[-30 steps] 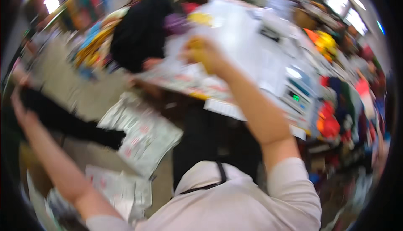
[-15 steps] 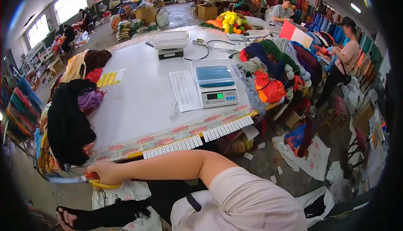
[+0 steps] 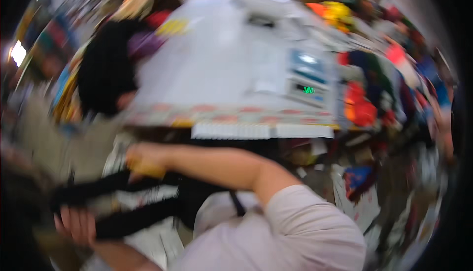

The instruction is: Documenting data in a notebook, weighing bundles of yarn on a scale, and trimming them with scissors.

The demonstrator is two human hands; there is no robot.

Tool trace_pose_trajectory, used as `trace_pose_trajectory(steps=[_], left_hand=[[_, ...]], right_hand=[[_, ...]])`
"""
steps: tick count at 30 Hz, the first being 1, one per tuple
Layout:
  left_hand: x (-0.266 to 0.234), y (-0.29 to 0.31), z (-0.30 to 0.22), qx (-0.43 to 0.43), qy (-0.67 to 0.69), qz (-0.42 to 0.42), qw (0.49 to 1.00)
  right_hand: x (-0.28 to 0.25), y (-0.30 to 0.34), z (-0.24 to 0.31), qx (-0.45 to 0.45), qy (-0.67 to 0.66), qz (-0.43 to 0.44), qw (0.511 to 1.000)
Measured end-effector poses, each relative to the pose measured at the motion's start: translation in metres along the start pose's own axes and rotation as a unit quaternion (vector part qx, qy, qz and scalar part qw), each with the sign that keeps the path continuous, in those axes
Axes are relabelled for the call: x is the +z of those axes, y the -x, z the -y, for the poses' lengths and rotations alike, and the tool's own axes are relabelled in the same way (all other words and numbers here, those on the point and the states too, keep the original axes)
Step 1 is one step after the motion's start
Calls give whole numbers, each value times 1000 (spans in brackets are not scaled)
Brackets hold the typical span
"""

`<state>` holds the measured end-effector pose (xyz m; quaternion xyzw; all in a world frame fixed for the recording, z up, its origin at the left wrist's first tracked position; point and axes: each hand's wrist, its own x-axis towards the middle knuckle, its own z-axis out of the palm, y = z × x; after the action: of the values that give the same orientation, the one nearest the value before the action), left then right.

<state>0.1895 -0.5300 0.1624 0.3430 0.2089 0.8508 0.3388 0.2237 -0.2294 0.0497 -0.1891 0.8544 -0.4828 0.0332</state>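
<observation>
Clearly, the black hank [image 3: 135,217] was out in front of the white table [image 3: 212,64], off its front left corner on the wearer's side. Its long axis ran mostly crosswise to the wearer, roughly along the table's front edge, with the right-hand side tipped slightly toward the table. The looped end pointed left, and two lengths spread rightward from it, one nearer the table than the other.

The left hand [image 3: 79,224], farther from the table, had its fingers curled firmly round the hank near the loop. The right hand [image 3: 145,155], just in front of the table's left corner, was clenched about yellow-handled scissors [image 3: 148,168]; blur hid the blades, and whether it also touched the upper length could not be told.

White tags [image 3: 231,130] lined the table's front edge, a scale [image 3: 305,93] stood on its right part, and dark yarn [image 3: 108,69] was heaped at its left edge.
</observation>
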Motion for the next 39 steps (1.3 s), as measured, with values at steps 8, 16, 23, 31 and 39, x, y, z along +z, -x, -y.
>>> trace_pose_trajectory(steps=[8, 16, 23, 31, 39], left_hand=[[-7, -23, -38, -35, 47, 552, 831], [-36, 17, -28, -99, 13, 382, 919], [-25, 14, -15, -374, -512, -100, 767], [-41, 35, -67, -162, -239, -163, 943], [-31, 27, -58, -119, -235, -76, 962]], right_hand=[[-83, -5, 57, -101, -94, 4, 990], [-143, -29, 98, -161, 41, -205, 965], [-178, -30, 156, -248, -184, -294, 905], [-181, -35, 103, -19, -21, -239, 971], [-100, -38, 116, -4, -127, -136, 983]])
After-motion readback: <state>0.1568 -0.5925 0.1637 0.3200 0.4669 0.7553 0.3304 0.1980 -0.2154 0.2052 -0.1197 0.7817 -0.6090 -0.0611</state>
